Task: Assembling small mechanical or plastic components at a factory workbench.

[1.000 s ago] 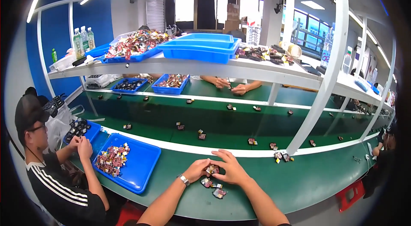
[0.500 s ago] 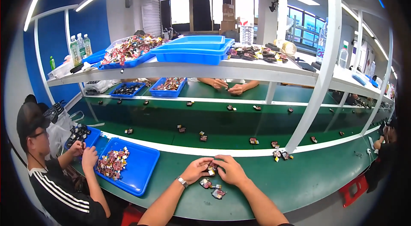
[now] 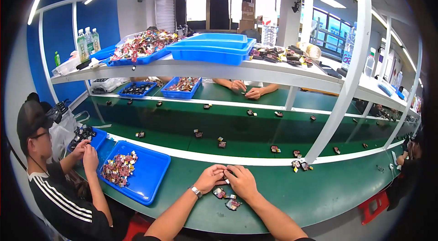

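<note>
Evidently midway: my left hand [image 3: 211, 178] and right hand [image 3: 240, 181] meet, fingers pinching a small piece I cannot identify, above three small coloured packets [image 3: 226, 196] waiting on the green bench [image 3: 328, 195].

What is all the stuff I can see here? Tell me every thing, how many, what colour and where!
Small parts: a few, dark and colourful, on the bench under the hands.
Small part pinched at the fingertips: one, pale, too small to tell more.
Blue tray: one, with a pile of colourful parts, bench left.
Green belt: one, carrying scattered little parts, middle.
Blue trays on the shelf: several, blue, up top.
Bottles: three, clear with green labels, shelf left.
Red stool: one, lower right.
Co-worker: one, black shirt, left.
Wristwatch: one, silver, left wrist.
Left hand: one, touching the right.
Right hand: one, beside it.
</note>
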Motion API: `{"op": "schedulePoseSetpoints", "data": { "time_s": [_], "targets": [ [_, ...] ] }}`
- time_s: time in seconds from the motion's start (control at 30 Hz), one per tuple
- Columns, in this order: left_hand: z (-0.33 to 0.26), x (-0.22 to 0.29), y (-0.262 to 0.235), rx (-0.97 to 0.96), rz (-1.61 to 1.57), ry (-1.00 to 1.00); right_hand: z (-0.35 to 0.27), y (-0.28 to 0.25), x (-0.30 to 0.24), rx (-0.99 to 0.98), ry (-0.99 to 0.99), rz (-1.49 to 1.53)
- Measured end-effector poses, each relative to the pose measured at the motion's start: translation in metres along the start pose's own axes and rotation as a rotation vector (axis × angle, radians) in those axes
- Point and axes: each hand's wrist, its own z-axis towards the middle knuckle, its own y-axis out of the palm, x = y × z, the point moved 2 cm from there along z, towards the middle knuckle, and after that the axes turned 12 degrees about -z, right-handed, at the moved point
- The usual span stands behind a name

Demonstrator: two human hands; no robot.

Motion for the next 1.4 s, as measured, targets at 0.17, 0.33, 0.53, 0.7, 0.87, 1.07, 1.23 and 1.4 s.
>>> {"op": "schedulePoseSetpoints", "data": {
  "time_s": [0.17,0.33,0.53,0.7,0.87,1.07,1.23,1.4],
  "targets": [
    [0.001,-0.002,0.002,0.005,-0.026,0.021,-0.002,0.005,0.004,-0.027,0.039,0.092],
    [0.002,-0.002,0.002,0.007,0.015,0.023,0.001,0.006,0.016,-0.123,0.045,0.317],
    [0.002,-0.001,0.007,0.014,0.092,0.013,0.005,0.003,0.02,-0.134,0.056,0.285],
    [0.002,-0.001,0.008,0.029,0.096,0.016,0.002,0.007,0.025,-0.233,0.033,0.346],
    [0.003,-0.001,0.008,0.034,0.056,0.021,0.0,0.009,0.026,-0.189,0.07,0.348],
    [0.001,0.0,0.0,-0.115,0.035,0.021,0.0,0.006,0.024,-0.149,0.133,0.416],
    [-0.001,0.003,0.002,-0.103,0.068,0.006,0.003,0.004,0.02,-0.159,0.164,0.425],
    [0.001,0.001,0.005,-0.058,0.042,-0.019,-0.004,0.005,0.022,-0.195,0.152,0.538]
  ]
}}
